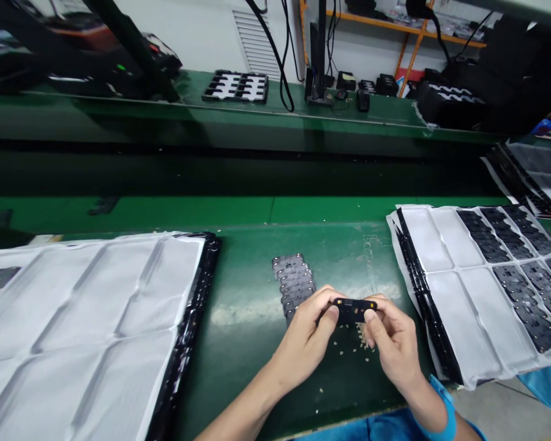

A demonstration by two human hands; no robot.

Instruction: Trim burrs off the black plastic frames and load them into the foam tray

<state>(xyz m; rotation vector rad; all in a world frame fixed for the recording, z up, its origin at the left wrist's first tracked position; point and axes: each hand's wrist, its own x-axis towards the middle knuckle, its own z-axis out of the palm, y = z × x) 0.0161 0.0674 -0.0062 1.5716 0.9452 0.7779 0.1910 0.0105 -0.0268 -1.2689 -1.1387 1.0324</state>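
A small black plastic part [350,310] with yellow marks at both ends is held level above the green bench. My left hand [307,334] pinches its left end between thumb and fingers. On its right end, my right hand [392,337] is closed the same way. Just behind my left hand lies an overlapping row of dark grey flat parts [294,280], partly hidden by that hand. Tiny pale pieces [363,335] are scattered on the bench under and around my right hand.
At left stands a stack of trays lined with white sheet [105,294]. The right-hand tray [450,294] has rows of dark parts in several compartments. Beyond the bench runs a dark green channel [239,171]. A black-and-white tray [236,86] and a monitor stand [319,92] are behind it.
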